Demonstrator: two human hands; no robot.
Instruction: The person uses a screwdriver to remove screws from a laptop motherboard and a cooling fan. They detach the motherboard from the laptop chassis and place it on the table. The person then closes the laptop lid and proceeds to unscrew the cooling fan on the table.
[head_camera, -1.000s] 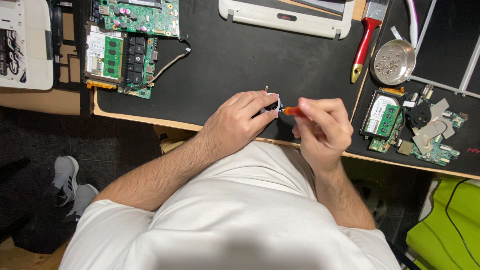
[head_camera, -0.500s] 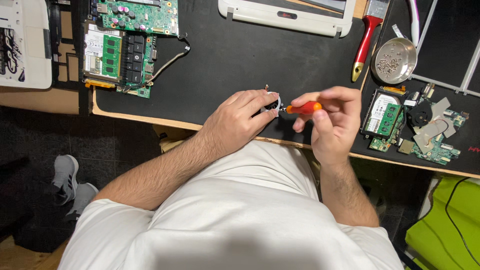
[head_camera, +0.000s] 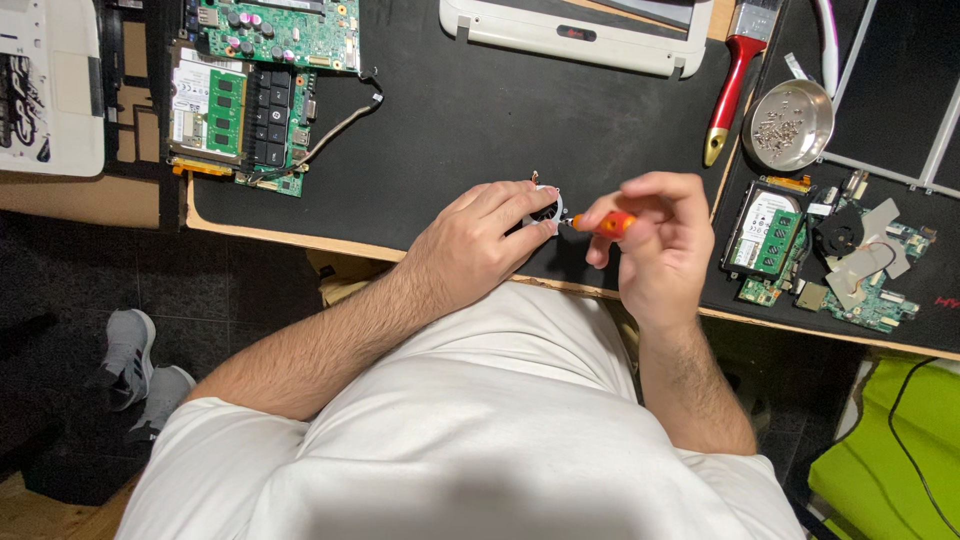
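My left hand (head_camera: 478, 240) grips a small round black and white part (head_camera: 546, 207), which looks like a small fan, just above the black mat (head_camera: 480, 120) near the table's front edge. My right hand (head_camera: 655, 240) holds a small orange-handled screwdriver (head_camera: 606, 223) in its fingertips, lying level with its tip pointing left at the part. Most of the part is hidden under my left fingers.
A green circuit board (head_camera: 250, 90) lies at the back left, a white plastic cover (head_camera: 575, 35) at the back middle. A red-handled brush (head_camera: 735, 80), a metal bowl of screws (head_camera: 788, 125) and more small boards (head_camera: 830, 250) sit to the right.
My right hand has risen and its fingers have shifted along the screwdriver's orange handle, which now shows more. My left hand has held the part in the same spot.
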